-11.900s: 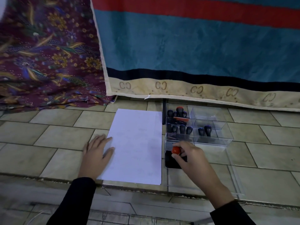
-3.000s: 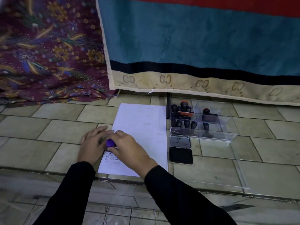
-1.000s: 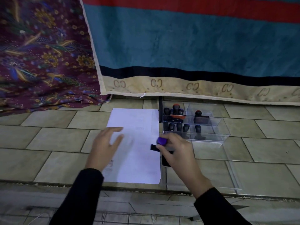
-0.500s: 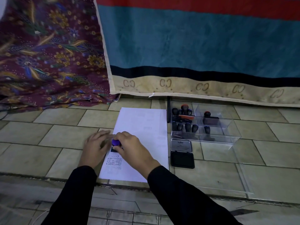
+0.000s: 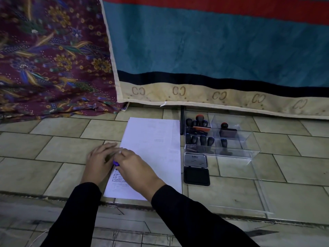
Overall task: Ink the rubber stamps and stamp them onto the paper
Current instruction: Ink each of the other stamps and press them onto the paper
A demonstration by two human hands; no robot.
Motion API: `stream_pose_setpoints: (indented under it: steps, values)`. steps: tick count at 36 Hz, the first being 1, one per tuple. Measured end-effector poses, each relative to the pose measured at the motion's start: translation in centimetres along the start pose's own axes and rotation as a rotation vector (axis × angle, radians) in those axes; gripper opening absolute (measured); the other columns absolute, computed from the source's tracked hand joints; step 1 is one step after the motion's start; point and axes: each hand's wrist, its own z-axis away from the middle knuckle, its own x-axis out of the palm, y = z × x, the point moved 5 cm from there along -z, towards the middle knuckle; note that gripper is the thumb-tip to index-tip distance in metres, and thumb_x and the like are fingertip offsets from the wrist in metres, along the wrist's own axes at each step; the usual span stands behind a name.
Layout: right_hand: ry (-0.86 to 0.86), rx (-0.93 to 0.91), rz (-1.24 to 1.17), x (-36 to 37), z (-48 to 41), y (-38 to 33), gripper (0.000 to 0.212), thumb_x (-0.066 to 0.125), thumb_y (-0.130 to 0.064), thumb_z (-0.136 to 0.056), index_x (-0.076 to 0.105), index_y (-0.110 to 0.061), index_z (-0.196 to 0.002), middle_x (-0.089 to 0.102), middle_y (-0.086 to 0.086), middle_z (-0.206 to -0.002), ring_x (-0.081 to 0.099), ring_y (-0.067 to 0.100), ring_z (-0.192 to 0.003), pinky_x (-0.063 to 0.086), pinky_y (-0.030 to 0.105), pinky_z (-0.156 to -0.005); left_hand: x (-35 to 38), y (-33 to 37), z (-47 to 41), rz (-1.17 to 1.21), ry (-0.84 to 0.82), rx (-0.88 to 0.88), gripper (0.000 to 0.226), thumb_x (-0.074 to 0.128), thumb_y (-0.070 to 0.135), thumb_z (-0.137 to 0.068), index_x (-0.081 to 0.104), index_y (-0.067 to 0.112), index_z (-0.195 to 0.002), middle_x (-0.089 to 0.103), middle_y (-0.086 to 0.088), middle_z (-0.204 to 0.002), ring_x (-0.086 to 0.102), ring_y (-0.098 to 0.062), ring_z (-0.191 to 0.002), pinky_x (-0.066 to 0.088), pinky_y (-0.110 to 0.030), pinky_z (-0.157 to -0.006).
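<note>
The step in hand is the pressing of a stamp onto the paper [image 5: 151, 154]. The right hand [image 5: 137, 168] has its grip closed on a stamp with a purple knob [image 5: 116, 163], which stands on the left part of the sheet, near its left edge. The left hand [image 5: 99, 163] lies flat, palm down and holding nothing, half on the tiled floor [image 5: 53, 157] and with its fingers on the paper edge, touching the right hand; it seems to keep the sheet from sliding. Just nearer than the stamp, one framed print [image 5: 118, 179] is already on the paper, so this press probably makes a print above it.

In my judgement, the next move calls for a straight lift of the stamp, with no tilt, so that the wet ink does not smear, while the left hand keeps the sheet down. After that the stamp must go either to the ink pad or to the box.

The ink pad [image 5: 196, 175] lies open on the floor just beside the right edge of the paper, its lid [image 5: 195, 160] folded to the far side. Farther, a clear plastic box [image 5: 231, 139] with compartments holds more stamps [image 5: 199, 139], mostly with dark knobs. A clear lid [image 5: 261, 189] lies to the right of the pad. Nothing stands between the hands and the pad. Hanging cloths [image 5: 195, 50] are behind, well apart.
</note>
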Motion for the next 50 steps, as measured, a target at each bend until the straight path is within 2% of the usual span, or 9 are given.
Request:
stream_pose_setpoints:
  steps: [12,16,21,25,28,31,37,44,50]
  values:
    - [0.043,-0.004,-0.082,0.2,0.5,0.1,0.010,0.052,0.006,-0.086,0.057,0.002,-0.093,0.057,0.020,-0.107,0.054,0.034,-0.092,0.047,0.040,-0.073,0.1,0.1,0.0,0.007,0.011,0.020,0.049,0.067,-0.010,-0.076,0.074,0.023,-0.111,0.065,-0.004,-0.122,0.057,-0.031,-0.112,0.041,-0.054,-0.100]
    - [0.071,0.152,-0.270,-0.5,0.3,1.6,0.018,0.059,-0.003,-0.085,0.059,-0.005,-0.103,0.059,0.014,-0.103,0.056,0.029,-0.093,0.047,0.035,-0.078,0.1,0.0,-0.1,-0.015,0.013,0.012,0.043,0.068,-0.009,-0.078,0.073,0.020,-0.110,0.066,-0.005,-0.122,0.058,-0.034,-0.112,0.041,-0.056,-0.099]
    - [0.419,0.367,-0.597,-6.2,1.9,6.6,0.015,0.067,-0.004,-0.083,0.064,-0.011,-0.096,0.066,0.006,-0.095,0.062,0.010,-0.080,0.055,0.031,-0.081,0.0,0.0,0.0,-0.027,0.008,0.011,0.023,0.061,0.028,-0.090,0.073,0.031,-0.110,0.065,0.005,-0.122,0.056,-0.024,-0.115,0.038,-0.053,-0.103]
    - [0.695,0.472,-0.420,-13.7,5.0,12.6,0.025,0.067,-0.009,-0.084,0.063,-0.024,-0.104,0.063,0.000,-0.105,0.062,-0.006,-0.083,0.050,0.010,-0.078,-0.1,0.0,0.1,0.009,-0.008,-0.021,0.030,0.053,0.037,-0.086,0.073,0.032,-0.108,0.065,0.009,-0.121,0.056,-0.020,-0.117,0.037,-0.054,-0.103]
    - [0.760,0.587,-0.162,-18.9,7.7,17.6,0.027,0.063,-0.013,-0.088,0.061,-0.016,-0.114,0.057,0.002,-0.114,0.061,0.001,-0.088,0.050,0.016,-0.085,0.0,-0.4,0.0,0.014,-0.007,-0.013,0.022,0.061,0.030,-0.090,0.071,0.029,-0.109,0.066,0.009,-0.120,0.056,-0.021,-0.118,0.038,-0.055,-0.102]
    - [0.814,0.699,-0.138,-21.9,10.1,22.1,0.027,0.061,-0.007,-0.088,0.057,-0.011,-0.114,0.063,0.010,-0.110,0.062,0.012,-0.089,0.050,0.019,-0.078,0.2,-0.9,-0.2,0.041,0.008,-0.050,0.022,0.070,0.019,-0.088,0.067,0.028,-0.109,0.067,0.009,-0.118,0.058,-0.020,-0.116,0.038,-0.055,-0.103]
    - [0.645,0.868,0.025,-22.2,11.4,27.3,0.014,0.057,-0.005,-0.090,0.053,-0.007,-0.102,0.063,0.019,-0.100,0.062,0.031,-0.087,0.054,0.045,-0.079,0.1,-0.9,-0.2,0.064,0.008,-0.069,0.021,0.068,0.022,-0.090,0.065,0.033,-0.107,0.066,0.011,-0.119,0.056,-0.018,-0.117,0.037,-0.054,-0.106]
    - [0.497,0.905,0.141,-22.3,9.6,29.0,0.016,0.057,-0.005,-0.089,0.056,-0.005,-0.105,0.059,0.022,-0.107,0.057,0.035,-0.094,0.048,0.038,-0.080,0.1,-0.4,-0.1,0.037,0.007,-0.054,0.018,0.069,0.016,-0.088,0.068,0.029,-0.100,0.065,0.008,-0.122,0.054,-0.021,-0.122,0.035,-0.056,-0.106]
    - [0.322,1.005,0.212,-21.0,9.7,30.1,0.019,0.055,-0.006,-0.090,0.057,-0.005,-0.110,0.060,0.023,-0.110,0.057,0.035,-0.096,0.037,0.028,-0.068,0.1,-0.4,-0.1,0.059,0.011,-0.051,0.013,0.068,0.023,-0.089,0.068,0.032,-0.099,0.065,0.008,-0.121,0.055,-0.021,-0.121,0.035,-0.056,-0.106]
